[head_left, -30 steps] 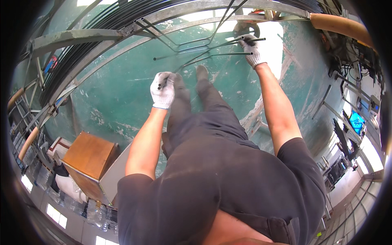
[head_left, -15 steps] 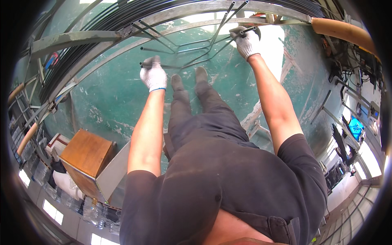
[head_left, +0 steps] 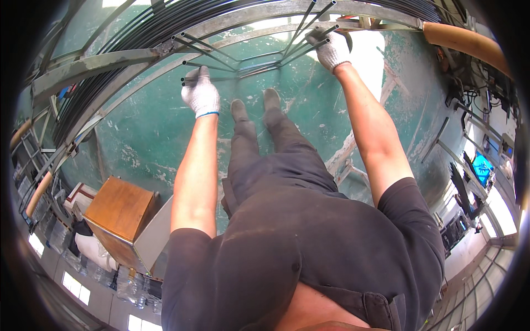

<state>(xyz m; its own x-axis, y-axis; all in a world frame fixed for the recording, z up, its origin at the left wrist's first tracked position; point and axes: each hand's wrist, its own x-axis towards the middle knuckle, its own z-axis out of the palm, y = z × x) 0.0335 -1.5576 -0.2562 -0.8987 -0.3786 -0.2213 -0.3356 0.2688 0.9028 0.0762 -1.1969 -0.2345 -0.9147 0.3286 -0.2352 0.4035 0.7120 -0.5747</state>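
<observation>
Several dark, bent metal tubes (head_left: pixel 259 70), each a wide U with long arms, are held out in front of me above the floor. My left hand (head_left: pixel 200 95), in a white knitted glove with grey fingers, is closed round the tube ends on the left. On the right, my right hand (head_left: pixel 333 49), gloved alike, grips the arms of the bent tubes near their open ends. Other tube ends stick out beyond both hands, toward the metal frame (head_left: pixel 221 23). The fingertips of both hands are partly hidden by the tubes and gloves.
Long straight dark rods (head_left: pixel 105 71) lie along the frame at the far left. A tan padded bar (head_left: pixel 466 45) juts out at the far right. A wooden cabinet (head_left: pixel 118 207) stands at my left, with clear plastic bottles (head_left: pixel 130 287) behind it. Green worn floor (head_left: pixel 143 132) lies below.
My left hand has shifted slightly away and to the left. The nearer tubes have risen toward the others, so their bends now lie closer together. My right hand has moved very little.
</observation>
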